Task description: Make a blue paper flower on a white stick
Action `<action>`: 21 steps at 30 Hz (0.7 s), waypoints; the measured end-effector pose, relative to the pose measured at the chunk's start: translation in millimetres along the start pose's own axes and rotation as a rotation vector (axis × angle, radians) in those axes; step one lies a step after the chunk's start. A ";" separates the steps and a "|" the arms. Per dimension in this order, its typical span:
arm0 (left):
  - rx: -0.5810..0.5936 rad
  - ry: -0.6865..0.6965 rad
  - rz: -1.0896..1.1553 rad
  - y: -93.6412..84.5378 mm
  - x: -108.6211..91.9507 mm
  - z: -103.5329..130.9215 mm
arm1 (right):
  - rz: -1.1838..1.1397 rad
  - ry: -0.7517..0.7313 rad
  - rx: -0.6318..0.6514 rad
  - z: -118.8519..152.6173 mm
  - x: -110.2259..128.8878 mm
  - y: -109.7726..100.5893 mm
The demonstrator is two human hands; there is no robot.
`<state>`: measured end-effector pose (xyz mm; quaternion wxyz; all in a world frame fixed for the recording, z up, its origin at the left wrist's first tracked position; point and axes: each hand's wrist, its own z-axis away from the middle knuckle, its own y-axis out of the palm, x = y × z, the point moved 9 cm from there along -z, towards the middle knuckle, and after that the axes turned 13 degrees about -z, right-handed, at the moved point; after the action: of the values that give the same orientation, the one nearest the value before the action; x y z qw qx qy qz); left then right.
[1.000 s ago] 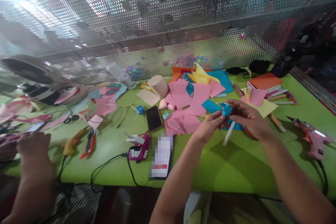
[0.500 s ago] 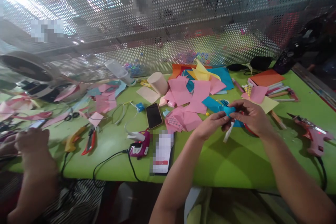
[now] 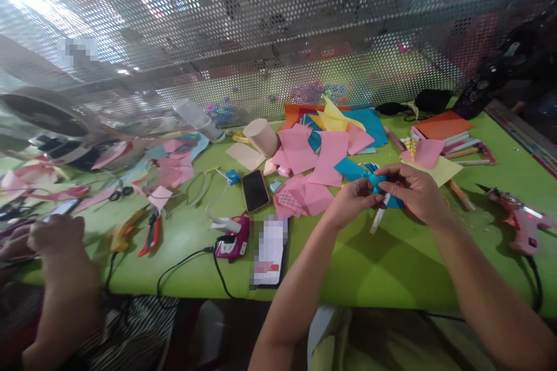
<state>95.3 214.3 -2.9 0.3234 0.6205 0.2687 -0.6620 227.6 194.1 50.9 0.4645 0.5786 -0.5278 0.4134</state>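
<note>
A small piece of blue paper or felt (image 3: 376,181) is pinched between my two hands above the green table. My left hand (image 3: 354,202) grips it from the left with bent fingers, and my right hand (image 3: 411,190) holds its right side between thumb and fingertips. The fingers cover much of the piece, so its full shape is hidden. Below my hands a thin white stick (image 3: 378,217) slants down. Flat blue sheet (image 3: 348,168) lies just behind, and pink pieces (image 3: 304,197) spread to the left.
A pink glue gun (image 3: 524,223) lies at the right, its cord over the table edge. Two phones, one dark (image 3: 256,191) and one lit (image 3: 270,255), lie left of my forearm. A purple device (image 3: 235,240), red-handled pliers (image 3: 151,235) and a co-worker's hand (image 3: 56,235) are farther left.
The blue piece has turned and looks more bunched between my fingers. My left fingers have curled in more around it; my right hand has barely moved.
</note>
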 end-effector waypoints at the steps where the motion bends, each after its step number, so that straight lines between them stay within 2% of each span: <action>1: -0.013 0.004 -0.012 -0.9 -1.0 0.6 | -0.002 0.001 -0.006 -0.2 -0.7 -1.5; 10: -0.005 -0.012 0.087 -6.0 -10.6 10.7 | -0.153 0.003 -0.124 -2.2 -5.6 -28.0; 16: 0.035 -0.019 0.081 -0.8 -10.2 7.3 | -0.161 -0.010 -0.116 -2.3 -6.1 -27.1; 21: -0.017 0.008 0.095 -4.5 -9.4 6.4 | -0.186 0.022 -0.071 -2.3 -6.5 -21.9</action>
<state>87.9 213.2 6.7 0.3590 0.6323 0.2458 -0.6410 248.8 198.1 42.9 0.5269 0.6036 -0.4810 0.3560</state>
